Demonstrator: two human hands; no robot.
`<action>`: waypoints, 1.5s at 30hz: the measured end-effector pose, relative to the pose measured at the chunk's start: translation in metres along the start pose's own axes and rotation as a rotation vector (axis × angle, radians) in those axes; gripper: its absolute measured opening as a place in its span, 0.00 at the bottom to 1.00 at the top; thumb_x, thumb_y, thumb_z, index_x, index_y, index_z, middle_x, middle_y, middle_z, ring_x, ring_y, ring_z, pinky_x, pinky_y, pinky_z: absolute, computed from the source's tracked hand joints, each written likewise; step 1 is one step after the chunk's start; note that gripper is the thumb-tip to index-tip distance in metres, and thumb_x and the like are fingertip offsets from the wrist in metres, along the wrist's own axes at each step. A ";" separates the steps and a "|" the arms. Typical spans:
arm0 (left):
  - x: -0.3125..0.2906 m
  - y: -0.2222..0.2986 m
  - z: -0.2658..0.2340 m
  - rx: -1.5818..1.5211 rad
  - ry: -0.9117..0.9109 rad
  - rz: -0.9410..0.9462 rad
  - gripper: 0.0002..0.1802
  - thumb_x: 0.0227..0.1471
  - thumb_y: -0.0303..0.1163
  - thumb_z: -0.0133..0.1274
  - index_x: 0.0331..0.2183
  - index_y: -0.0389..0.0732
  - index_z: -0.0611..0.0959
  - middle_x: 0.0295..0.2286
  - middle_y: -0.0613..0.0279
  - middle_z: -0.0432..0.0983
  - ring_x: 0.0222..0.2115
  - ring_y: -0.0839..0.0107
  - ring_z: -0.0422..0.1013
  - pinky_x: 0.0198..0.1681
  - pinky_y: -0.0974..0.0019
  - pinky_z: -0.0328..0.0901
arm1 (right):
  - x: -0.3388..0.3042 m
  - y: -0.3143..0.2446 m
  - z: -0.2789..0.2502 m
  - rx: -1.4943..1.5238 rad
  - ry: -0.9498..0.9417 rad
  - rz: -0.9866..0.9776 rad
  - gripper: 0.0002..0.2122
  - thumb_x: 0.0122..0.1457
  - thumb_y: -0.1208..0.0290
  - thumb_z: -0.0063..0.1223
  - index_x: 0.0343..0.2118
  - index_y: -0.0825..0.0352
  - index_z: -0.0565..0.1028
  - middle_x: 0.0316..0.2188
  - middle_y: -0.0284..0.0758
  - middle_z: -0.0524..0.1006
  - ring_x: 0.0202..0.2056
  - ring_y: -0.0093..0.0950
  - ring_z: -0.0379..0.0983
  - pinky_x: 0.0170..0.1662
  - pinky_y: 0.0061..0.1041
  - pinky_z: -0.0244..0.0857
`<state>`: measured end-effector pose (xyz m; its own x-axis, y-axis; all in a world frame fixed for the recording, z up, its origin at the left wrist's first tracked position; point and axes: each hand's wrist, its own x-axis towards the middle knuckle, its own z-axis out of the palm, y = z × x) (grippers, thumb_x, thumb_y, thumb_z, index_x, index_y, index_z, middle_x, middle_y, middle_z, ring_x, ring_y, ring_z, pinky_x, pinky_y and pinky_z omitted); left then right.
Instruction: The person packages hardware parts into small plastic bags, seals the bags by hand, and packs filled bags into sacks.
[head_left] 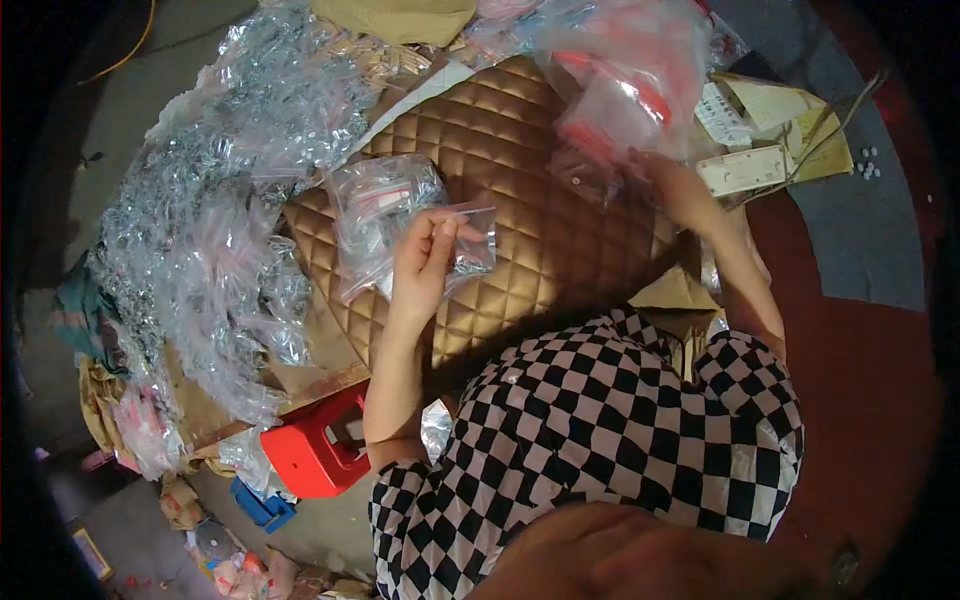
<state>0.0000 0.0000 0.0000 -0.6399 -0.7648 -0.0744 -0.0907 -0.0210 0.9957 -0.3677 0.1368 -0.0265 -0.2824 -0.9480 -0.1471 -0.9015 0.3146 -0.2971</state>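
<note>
Small clear bag [478,248]: pinched at its upper edge, hanging just right of and below the fingertips; dark contents show, too indistinct to identify.
Left hand [428,250]: thumb and fingers closed on that bag, above the quilted surface.
Larger clear bag [372,215]: just left of the left grip and beyond it, lying on the quilting, with a red-and-white patch and silvery contents.
Quilted brown-gold surface [500,130]: beneath the left grip, spreading beyond it and to its right.
Right hand [672,188]: well right of the left grip, at the near edge of the red-and-clear bags; fingers shadowed, so whether they grasp anything I cannot tell.
Red-and-clear bags [635,90]: bunched just beyond the right hand.
Cream plastic piece [745,170]: near the right hand, on its right.
Heap of clear packets [230,210]: well left of the left grip.
Red stool [305,450]: nearer the body than the left grip, lower left.
</note>
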 end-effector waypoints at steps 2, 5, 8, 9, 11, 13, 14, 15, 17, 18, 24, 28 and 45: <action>0.001 -0.008 -0.001 -0.014 0.020 -0.013 0.10 0.64 0.32 0.42 0.42 0.37 0.74 0.30 0.62 0.80 0.25 0.83 0.68 0.27 0.80 0.59 | -0.009 -0.007 0.009 -0.035 0.062 -0.032 0.21 0.57 0.74 0.53 0.55 0.62 0.70 0.49 0.44 0.75 0.50 0.36 0.72 0.53 0.35 0.64; -0.015 -0.019 0.005 -0.126 0.029 0.008 0.11 0.65 0.32 0.41 0.42 0.36 0.74 0.31 0.60 0.79 0.27 0.80 0.71 0.29 0.78 0.64 | -0.034 -0.034 -0.024 0.048 -0.274 -0.187 0.23 0.55 0.77 0.54 0.56 0.62 0.69 0.48 0.44 0.75 0.49 0.36 0.73 0.51 0.32 0.65; -0.011 -0.014 0.008 -0.136 -0.013 0.000 0.12 0.65 0.31 0.40 0.42 0.34 0.74 0.32 0.58 0.79 0.28 0.77 0.73 0.33 0.75 0.66 | -0.021 -0.023 -0.024 0.367 -0.013 -0.161 0.26 0.52 0.79 0.56 0.57 0.63 0.68 0.46 0.40 0.76 0.50 0.33 0.72 0.51 0.29 0.65; -0.011 -0.014 0.008 -0.138 -0.012 0.001 0.12 0.65 0.31 0.40 0.42 0.34 0.74 0.32 0.58 0.79 0.28 0.77 0.73 0.33 0.75 0.66 | -0.012 -0.020 -0.013 0.364 -0.014 -0.161 0.26 0.52 0.79 0.56 0.57 0.63 0.68 0.46 0.40 0.76 0.50 0.33 0.72 0.51 0.29 0.65; -0.012 -0.015 0.010 -0.160 0.000 0.012 0.12 0.65 0.31 0.40 0.43 0.34 0.73 0.34 0.56 0.78 0.31 0.75 0.74 0.36 0.73 0.68 | -0.003 -0.015 0.002 0.545 0.044 -0.210 0.21 0.51 0.71 0.59 0.50 0.62 0.73 0.43 0.44 0.76 0.42 0.43 0.73 0.46 0.34 0.67; -0.014 -0.017 0.011 -0.194 0.020 0.022 0.12 0.65 0.32 0.39 0.43 0.34 0.73 0.35 0.56 0.78 0.32 0.74 0.74 0.37 0.73 0.69 | 0.002 -0.019 0.004 0.390 0.018 -0.168 0.19 0.52 0.70 0.59 0.48 0.64 0.74 0.42 0.44 0.76 0.41 0.43 0.74 0.45 0.34 0.67; -0.014 -0.018 0.011 -0.229 0.029 0.034 0.13 0.65 0.32 0.39 0.44 0.34 0.73 0.36 0.55 0.78 0.33 0.74 0.74 0.37 0.72 0.69 | 0.005 -0.020 0.003 0.232 0.000 -0.118 0.18 0.52 0.70 0.59 0.46 0.66 0.75 0.41 0.45 0.77 0.41 0.42 0.74 0.44 0.33 0.67; -0.017 -0.018 0.008 -0.231 0.052 0.035 0.13 0.65 0.32 0.39 0.44 0.34 0.73 0.36 0.55 0.78 0.33 0.74 0.74 0.37 0.72 0.69 | 0.008 -0.024 0.003 0.229 -0.009 -0.138 0.18 0.52 0.70 0.59 0.46 0.66 0.75 0.41 0.45 0.77 0.41 0.42 0.74 0.44 0.33 0.67; -0.019 -0.016 0.001 -0.218 0.132 0.016 0.12 0.64 0.34 0.43 0.43 0.35 0.74 0.36 0.55 0.78 0.30 0.72 0.74 0.31 0.74 0.66 | 0.013 -0.029 0.002 0.281 0.055 -0.087 0.14 0.52 0.69 0.59 0.41 0.69 0.76 0.34 0.40 0.78 0.37 0.36 0.74 0.42 0.29 0.66; -0.019 -0.016 -0.002 -0.219 0.164 0.020 0.12 0.64 0.34 0.43 0.43 0.35 0.74 0.36 0.55 0.78 0.30 0.72 0.74 0.31 0.74 0.66 | 0.019 -0.035 0.001 0.278 0.043 -0.117 0.14 0.52 0.69 0.59 0.41 0.69 0.76 0.34 0.40 0.78 0.37 0.36 0.74 0.42 0.29 0.66; -0.009 -0.006 0.012 -0.311 0.275 0.046 0.15 0.65 0.38 0.40 0.48 0.40 0.71 0.45 0.59 0.74 0.39 0.71 0.75 0.38 0.70 0.70 | 0.046 -0.144 -0.001 0.894 -0.019 -0.431 0.13 0.53 0.71 0.60 0.41 0.67 0.75 0.41 0.29 0.73 0.44 0.20 0.66 0.46 0.23 0.62; -0.013 0.004 0.016 -0.041 0.416 0.279 0.11 0.60 0.33 0.48 0.42 0.40 0.79 0.41 0.59 0.73 0.38 0.69 0.72 0.38 0.68 0.68 | 0.036 -0.228 0.016 1.299 -0.098 -0.379 0.12 0.53 0.74 0.59 0.41 0.67 0.75 0.41 0.29 0.74 0.46 0.20 0.67 0.50 0.23 0.62; -0.106 0.018 -0.183 1.515 0.992 0.313 0.10 0.44 0.26 0.52 0.34 0.45 0.80 0.28 0.59 0.73 0.28 0.58 0.71 0.28 0.60 0.66 | 0.072 -0.204 0.022 1.123 -0.016 0.026 0.17 0.55 0.64 0.60 0.46 0.62 0.73 0.36 0.27 0.74 0.31 0.16 0.68 0.34 0.17 0.63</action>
<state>0.2054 -0.0371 0.0363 -0.1847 -0.6916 0.6982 -0.9597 0.2799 0.0234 -0.1968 0.0058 0.0029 -0.2850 -0.9424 -0.1753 -0.0861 0.2073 -0.9745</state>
